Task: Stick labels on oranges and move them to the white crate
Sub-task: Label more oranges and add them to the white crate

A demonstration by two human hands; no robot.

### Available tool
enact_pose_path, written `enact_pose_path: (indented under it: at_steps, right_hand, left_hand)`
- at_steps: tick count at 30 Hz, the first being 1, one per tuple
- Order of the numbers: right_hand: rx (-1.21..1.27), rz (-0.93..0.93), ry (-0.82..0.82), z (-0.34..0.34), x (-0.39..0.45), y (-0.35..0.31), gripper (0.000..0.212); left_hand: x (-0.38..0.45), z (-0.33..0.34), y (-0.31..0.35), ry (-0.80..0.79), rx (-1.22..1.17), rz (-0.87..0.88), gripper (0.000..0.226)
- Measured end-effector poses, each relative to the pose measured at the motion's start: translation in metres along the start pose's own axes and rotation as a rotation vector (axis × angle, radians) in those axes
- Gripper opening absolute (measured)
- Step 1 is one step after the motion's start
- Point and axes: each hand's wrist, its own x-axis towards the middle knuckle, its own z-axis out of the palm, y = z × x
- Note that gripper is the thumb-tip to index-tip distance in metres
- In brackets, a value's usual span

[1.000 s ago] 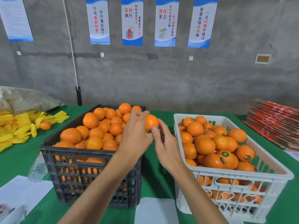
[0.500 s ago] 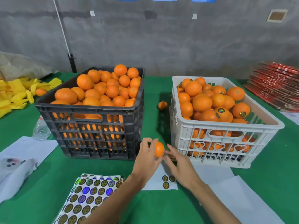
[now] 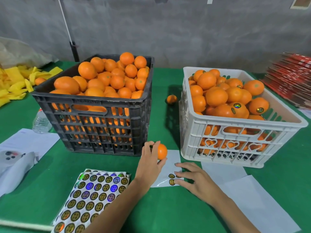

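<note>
Left hand (image 3: 150, 163) grips one orange (image 3: 161, 151) just above the tabletop (image 3: 42, 185), in front of the black crate (image 3: 94, 105). Just right and nearer, right hand (image 3: 193, 178) lies open, fingertips on the nearly spent label sheet (image 3: 170, 167) at its last round stickers (image 3: 171, 179); it's the nearer hand to peel one. White crate (image 3: 235, 132) sits right of both; sticker print unreadable.

Even, fairly bright light falls from above on a green table (image 3: 168, 207), the colours saturated. The black crate (image 3: 94, 115) throws a soft, dark shadow to its right (deepest around a loose orange (image 3: 171, 99) beside the crate). Holographic stickers on the sheet (image 3: 94, 195) in front of the crate glint blue. Wide-angle distortion bends lines far from the crate; edges look slightly soft.
</note>
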Motion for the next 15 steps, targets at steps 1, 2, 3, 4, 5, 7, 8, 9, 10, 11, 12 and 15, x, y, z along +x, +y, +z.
enact_pose_path:
  at_steps: [1,2,3,4,5,7,8,9,10,11,12,15]
  right_hand:
    - [0.032,0.018,0.023,0.0,0.001,-0.001,0.046]
    - [0.072,0.041,0.042,0.0,0.001,-0.002,0.041]
    - [0.122,0.064,0.055,0.0,0.001,-0.003,0.034]
    - [0.18,0.086,0.064,0.0,0.001,-0.004,0.027]
    - [0.237,0.105,0.066,-0.001,0.001,-0.005,0.02]
    - [0.32,0.136,0.068,-0.004,0.002,-0.008,0.01]
    - [0.346,0.147,0.067,-0.006,0.002,-0.009,0.008]
    - [0.369,0.159,0.064,-0.007,0.002,-0.01,0.007]
    - [0.39,0.17,0.06,-0.008,0.002,-0.011,0.008]
    - [0.406,0.18,0.057,-0.009,0.002,-0.012,0.011]
    - [0.414,0.189,0.062,-0.009,0.002,-0.012,0.013]
    - [0.41,0.212,0.14,-0.007,0.003,-0.018,0.014]
  left_hand:
    - [0.0,0.0,-0.001,-0.001,0.003,0.004,0.067]
    - [0.0,0.001,-0.001,-0.001,0.004,0.008,0.067]
    - [-0.001,0.001,-0.001,0.0,0.005,0.01,0.068]
    - [0.0,0.001,-0.002,0.0,0.007,0.011,0.068]
    - [0.0,0.001,-0.002,-0.002,0.009,0.009,0.068]
    - [0.0,0.001,-0.001,-0.006,0.013,0.005,0.068]
    - [0.0,0.001,-0.001,-0.005,0.014,0.005,0.068]
    - [0.0,0.001,-0.001,-0.001,0.014,0.006,0.068]
    - [0.0,0.001,-0.001,0.002,0.013,0.007,0.068]
    - [-0.001,0.001,-0.002,0.004,0.013,0.006,0.068]
    - [-0.001,0.001,-0.002,0.003,0.013,0.004,0.068]
    - [-0.001,0.001,-0.002,-0.002,0.002,-0.003,0.068]
